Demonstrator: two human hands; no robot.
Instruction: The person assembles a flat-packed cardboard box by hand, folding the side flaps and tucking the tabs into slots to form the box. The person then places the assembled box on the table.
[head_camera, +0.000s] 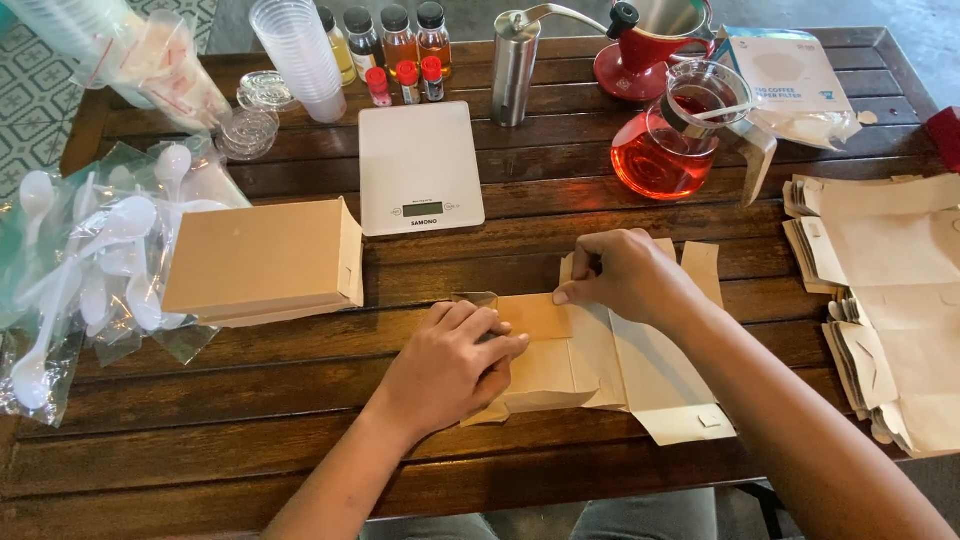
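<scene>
Both hands work on a flat, unfolded kraft-paper box blank (600, 360) lying on the dark wooden table (250, 430), just in front of the white kitchen scale (420, 165). The left hand (450, 365) lies palm down with fingers curled, pressing the blank's left end flat against the table. The right hand (625, 275) pinches a folded flap at the blank's upper edge between thumb and fingertips.

Left of the scale sits an assembled brown carton (262, 260), and farther left lie white plastic spoons (90, 270) in clear wrappers. Behind the scale stand a stack of clear cups (298, 55), small bottles (395, 45) and a steel hand grinder (515, 65). Right of the scale a glass server of red liquid (672, 140) stands by a red dripper stand (650, 50) and a pack of paper filters (795, 85). Well to the right of the scale, at the table's edge, a pile of flat box blanks (885, 300) waits.
</scene>
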